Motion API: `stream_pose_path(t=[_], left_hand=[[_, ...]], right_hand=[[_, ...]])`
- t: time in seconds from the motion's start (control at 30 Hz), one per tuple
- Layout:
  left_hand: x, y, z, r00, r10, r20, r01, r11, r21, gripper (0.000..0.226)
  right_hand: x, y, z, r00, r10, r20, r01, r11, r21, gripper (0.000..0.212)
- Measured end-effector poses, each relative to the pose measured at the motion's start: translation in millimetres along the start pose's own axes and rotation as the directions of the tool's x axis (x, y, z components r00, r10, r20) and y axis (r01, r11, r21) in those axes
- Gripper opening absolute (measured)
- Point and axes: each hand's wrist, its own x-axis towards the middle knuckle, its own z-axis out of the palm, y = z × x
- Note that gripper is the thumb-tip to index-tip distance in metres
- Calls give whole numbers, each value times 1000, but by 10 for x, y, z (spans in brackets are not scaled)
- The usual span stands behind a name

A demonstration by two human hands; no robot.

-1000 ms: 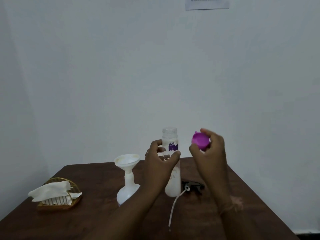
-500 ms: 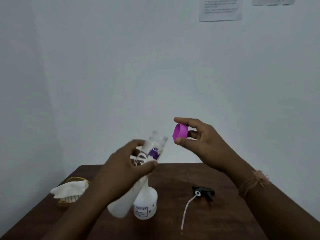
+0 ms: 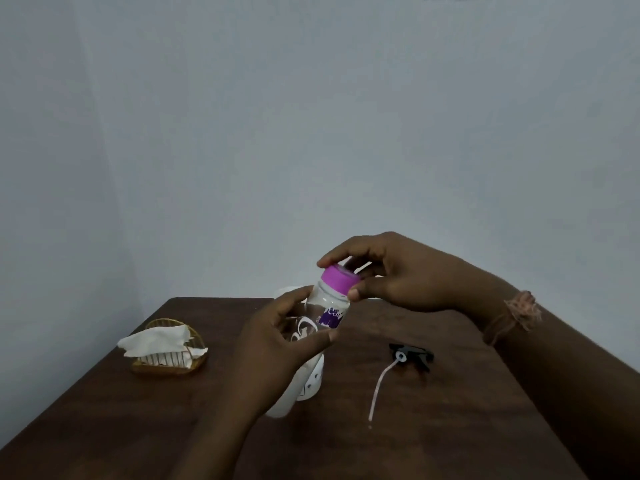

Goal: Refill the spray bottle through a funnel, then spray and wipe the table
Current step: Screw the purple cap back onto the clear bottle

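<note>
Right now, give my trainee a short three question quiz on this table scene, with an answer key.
1. True or false: the purple cap sits on the neck of the refill bottle.
2. Which hand holds the refill bottle's body: A) left hand, B) right hand?
3. What lies on the table to the right of the hands: the black ____ with its tube?

Key
1. True; the right hand's fingers pinch it there.
2. A
3. Spray head, lying apart from the spray bottle. The napkin basket is on the left.
</note>
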Motion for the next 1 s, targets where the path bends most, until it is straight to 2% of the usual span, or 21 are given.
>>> stream_pose_path(t=[0.13,0.2,0.23,0.33,0.4,0.47,0.5,0.57,0.67,0.73,0.83,0.93,1.0], left_hand=[[-45,-108,79,1000,11,-6,-11,1000,-6,58],[-81,-153,131,1000,4,-21,-4,1000,-20,60],[-99,-176,155,999,-2,-32,1,999,-33,60],[-141,-215,203,1000,1,-27,-2,999,-33,63],[-159,-259,212,1000,13,-13,-14,999,-29,64],[-167,-319,184,1000,-1,-27,0,999,-41,68],[-172,-346,158,999,-9,-33,7,999,-48,69],[-178,-386,120,999,-21,-25,19,998,-64,68],[-180,-367,102,1000,-17,6,18,998,-68,64],[-167,-341,102,1000,-15,3,15,997,-75,62],[-151,-305,103,999,-22,-25,19,995,-94,60],[-150,-281,80,999,-26,-28,24,995,-93,59],[-150,-264,54,1000,-19,-10,18,996,-83,58]], right_hand=[[-6,14,59,997,59,43,-51,985,-167,43],[3,1,133,994,111,17,-104,966,-238,38],[18,0,174,991,136,-10,-134,957,-257,44],[57,-51,243,977,205,-54,-210,906,-367,91],[64,-93,171,943,333,28,-306,894,-328,100],[49,-155,16,892,437,120,-403,886,-228,97],[40,-160,-44,891,431,145,-400,895,-198,89],[23,-125,-89,938,302,169,-269,943,-193,64],[24,-107,-18,949,103,297,-44,979,-199,60],[59,-124,53,951,101,291,-27,968,-250,50],[139,-191,138,972,179,155,-127,946,-298,25],[163,-157,208,980,195,27,-177,931,-319,50],[139,-158,212,978,163,130,-120,951,-285,48]])
